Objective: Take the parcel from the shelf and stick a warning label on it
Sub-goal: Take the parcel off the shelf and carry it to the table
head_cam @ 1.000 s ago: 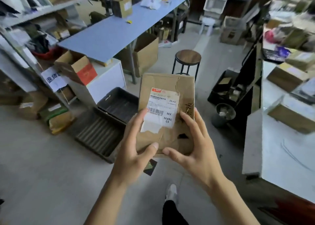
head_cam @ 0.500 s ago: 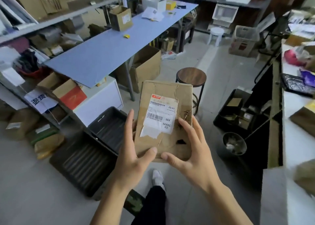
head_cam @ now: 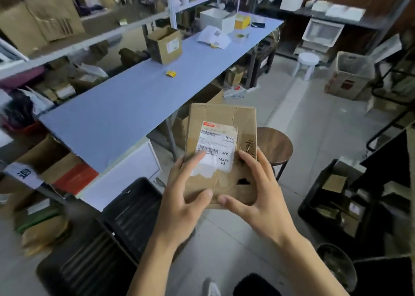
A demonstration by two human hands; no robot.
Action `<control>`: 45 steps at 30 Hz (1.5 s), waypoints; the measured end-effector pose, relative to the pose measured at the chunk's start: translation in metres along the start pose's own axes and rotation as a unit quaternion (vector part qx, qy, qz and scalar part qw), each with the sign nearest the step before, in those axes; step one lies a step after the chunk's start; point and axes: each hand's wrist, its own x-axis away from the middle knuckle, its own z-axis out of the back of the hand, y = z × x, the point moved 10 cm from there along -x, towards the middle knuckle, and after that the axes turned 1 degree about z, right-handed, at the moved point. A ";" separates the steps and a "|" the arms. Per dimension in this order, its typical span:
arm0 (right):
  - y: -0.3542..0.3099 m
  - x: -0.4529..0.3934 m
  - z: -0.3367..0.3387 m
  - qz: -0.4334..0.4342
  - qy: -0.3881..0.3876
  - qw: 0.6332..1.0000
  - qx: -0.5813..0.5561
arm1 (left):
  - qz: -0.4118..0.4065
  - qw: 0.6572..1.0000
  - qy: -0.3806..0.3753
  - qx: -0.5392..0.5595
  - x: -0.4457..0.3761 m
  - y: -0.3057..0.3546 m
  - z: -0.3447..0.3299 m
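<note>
A flat brown cardboard parcel (head_cam: 224, 116) with a white shipping label (head_cam: 216, 146) and a small hole in its face is held up in front of me. My left hand (head_cam: 182, 199) grips its lower left edge, fingers across the label. My right hand (head_cam: 258, 197) grips its lower right edge, thumb under the bottom. A small yellow sticker (head_cam: 171, 73) lies on the long blue table (head_cam: 125, 111), which runs away to the upper right.
An open cardboard box (head_cam: 165, 44) and white papers (head_cam: 214, 37) sit on the table. Shelves (head_cam: 67, 44) packed with boxes line the left. A round wooden stool (head_cam: 275, 148) stands just behind the parcel. Black trays (head_cam: 112, 228) lie on the floor, black crates (head_cam: 332, 197) at right.
I have walked toward the blue table; it and the stool are closer now. The parcel stays held in both hands, raised a little toward the table.
</note>
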 end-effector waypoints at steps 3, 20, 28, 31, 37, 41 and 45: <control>0.023 -0.066 0.004 0.002 -0.007 1.000 -0.004 | 0.006 1.000 0.001 -0.007 -0.064 -0.007 -0.008; 0.098 -0.476 -0.061 0.098 -0.185 0.975 -0.075 | 0.076 0.973 0.218 -0.021 -0.399 -0.082 0.041; 0.094 -0.612 -0.160 0.133 -0.279 0.949 -0.070 | 0.109 0.944 0.312 0.005 -0.493 -0.143 0.117; 0.090 -0.649 -0.192 0.144 -0.304 0.939 -0.066 | 0.120 0.933 0.338 0.018 -0.518 -0.163 0.141; 0.100 -0.697 -0.242 0.157 -0.350 0.922 -0.043 | 0.150 0.910 0.386 0.021 -0.552 -0.207 0.167; 0.118 -0.726 -0.280 0.170 -0.390 0.905 -0.027 | 0.176 0.889 0.422 0.027 -0.569 -0.246 0.173; 0.153 -0.751 -0.319 0.187 -0.441 0.877 -0.036 | 0.201 0.869 0.452 0.032 -0.587 -0.297 0.163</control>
